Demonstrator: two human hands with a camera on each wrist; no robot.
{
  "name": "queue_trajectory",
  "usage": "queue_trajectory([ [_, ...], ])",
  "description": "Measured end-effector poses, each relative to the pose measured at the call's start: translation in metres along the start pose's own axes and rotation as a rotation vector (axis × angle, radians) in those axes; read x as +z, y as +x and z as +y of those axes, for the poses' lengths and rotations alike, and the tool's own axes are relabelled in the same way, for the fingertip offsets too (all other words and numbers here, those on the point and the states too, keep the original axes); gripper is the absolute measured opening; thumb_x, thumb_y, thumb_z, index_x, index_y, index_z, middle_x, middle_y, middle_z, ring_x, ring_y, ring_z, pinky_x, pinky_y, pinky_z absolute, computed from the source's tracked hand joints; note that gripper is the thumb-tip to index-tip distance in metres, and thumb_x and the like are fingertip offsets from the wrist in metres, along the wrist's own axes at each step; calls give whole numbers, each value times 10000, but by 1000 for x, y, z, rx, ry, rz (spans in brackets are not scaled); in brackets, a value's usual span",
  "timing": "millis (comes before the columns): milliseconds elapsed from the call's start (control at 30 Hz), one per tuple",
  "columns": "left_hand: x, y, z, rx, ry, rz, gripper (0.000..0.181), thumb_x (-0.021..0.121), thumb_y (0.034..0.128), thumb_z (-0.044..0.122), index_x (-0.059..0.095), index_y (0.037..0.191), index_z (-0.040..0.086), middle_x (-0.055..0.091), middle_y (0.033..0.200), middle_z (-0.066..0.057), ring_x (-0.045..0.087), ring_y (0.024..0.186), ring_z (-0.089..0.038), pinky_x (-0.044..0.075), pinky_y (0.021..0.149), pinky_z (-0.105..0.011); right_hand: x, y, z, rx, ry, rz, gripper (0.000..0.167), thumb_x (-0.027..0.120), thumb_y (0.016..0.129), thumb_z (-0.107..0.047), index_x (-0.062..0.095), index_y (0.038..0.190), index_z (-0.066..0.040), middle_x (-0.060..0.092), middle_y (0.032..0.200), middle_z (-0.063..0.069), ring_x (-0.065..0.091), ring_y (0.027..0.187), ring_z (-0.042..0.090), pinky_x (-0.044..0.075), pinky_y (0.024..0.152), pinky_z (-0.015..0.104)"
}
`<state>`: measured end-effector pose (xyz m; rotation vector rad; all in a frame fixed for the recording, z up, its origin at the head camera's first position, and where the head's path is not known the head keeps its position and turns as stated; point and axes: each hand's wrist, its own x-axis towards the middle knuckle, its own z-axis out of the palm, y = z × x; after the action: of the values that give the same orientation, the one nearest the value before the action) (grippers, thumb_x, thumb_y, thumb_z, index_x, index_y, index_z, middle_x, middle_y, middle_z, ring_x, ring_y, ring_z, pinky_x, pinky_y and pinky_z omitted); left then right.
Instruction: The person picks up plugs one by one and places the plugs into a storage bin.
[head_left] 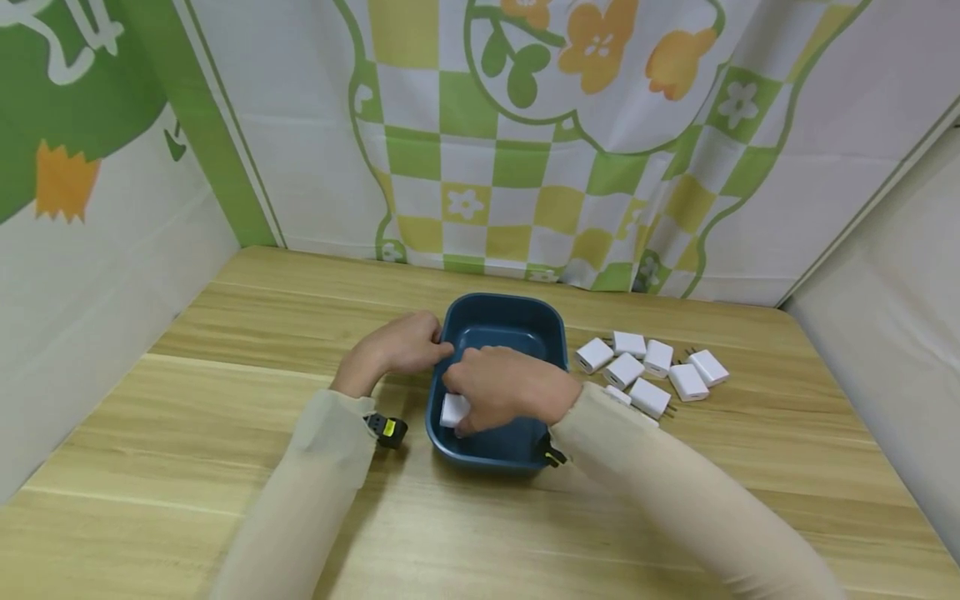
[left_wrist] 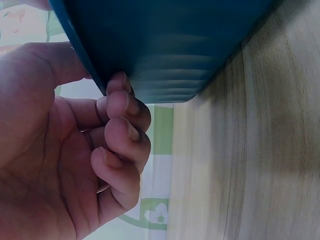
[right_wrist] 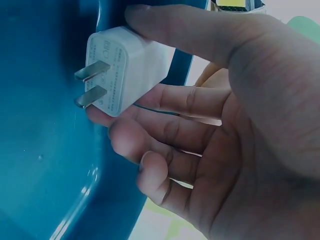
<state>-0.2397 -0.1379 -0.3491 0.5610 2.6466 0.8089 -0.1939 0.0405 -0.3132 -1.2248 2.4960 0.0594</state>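
A blue rectangular bin (head_left: pixel 491 454) stands on the wooden table. My left hand (head_left: pixel 401 343) grips its left rim; in the left wrist view the thumb of that hand (left_wrist: pixel 55 135) is on one side of the bin wall (left_wrist: pixel 150 40) and curled fingertips on the other. Inside the bin, near its left wall, my right hand (head_left: pixel 510 387) holds a white charger (head_left: pixel 453 410). The right wrist view shows this charger (right_wrist: pixel 132 65) pinched between thumb and fingers of the right hand (right_wrist: pixel 235 110), its two metal prongs pointing away from the palm.
Several white chargers (head_left: pixel 624 370) lie loosely grouped on the table (head_left: pixel 225 400) to the right of the bin, some partly hidden by my right sleeve (head_left: pixel 660 467). Behind the table hangs a patterned curtain (head_left: pixel 517 167) in green, yellow and white.
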Motion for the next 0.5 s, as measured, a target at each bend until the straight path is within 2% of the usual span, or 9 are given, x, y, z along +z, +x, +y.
queue_trajectory([
  [233, 0, 0, 0, 20, 19, 6, 478, 564, 984, 177, 398, 537, 179, 331, 495, 70, 282, 431, -69, 251, 456, -234, 1, 5, -2, 8, -15, -58, 319, 798, 882, -397, 691, 1061, -155, 600, 883, -60, 588, 745, 110, 494, 659, 282],
  [500, 0, 0, 0, 4, 21, -3, 488, 559, 997, 185, 399, 536, 174, 330, 494, 63, 283, 428, -78, 264, 455, -241, 1, 9, -2, 31, -11, -111, 322, 800, 880, -401, 684, 1061, -161, 588, 916, -45, 583, 787, 127, 492, 676, 288],
])
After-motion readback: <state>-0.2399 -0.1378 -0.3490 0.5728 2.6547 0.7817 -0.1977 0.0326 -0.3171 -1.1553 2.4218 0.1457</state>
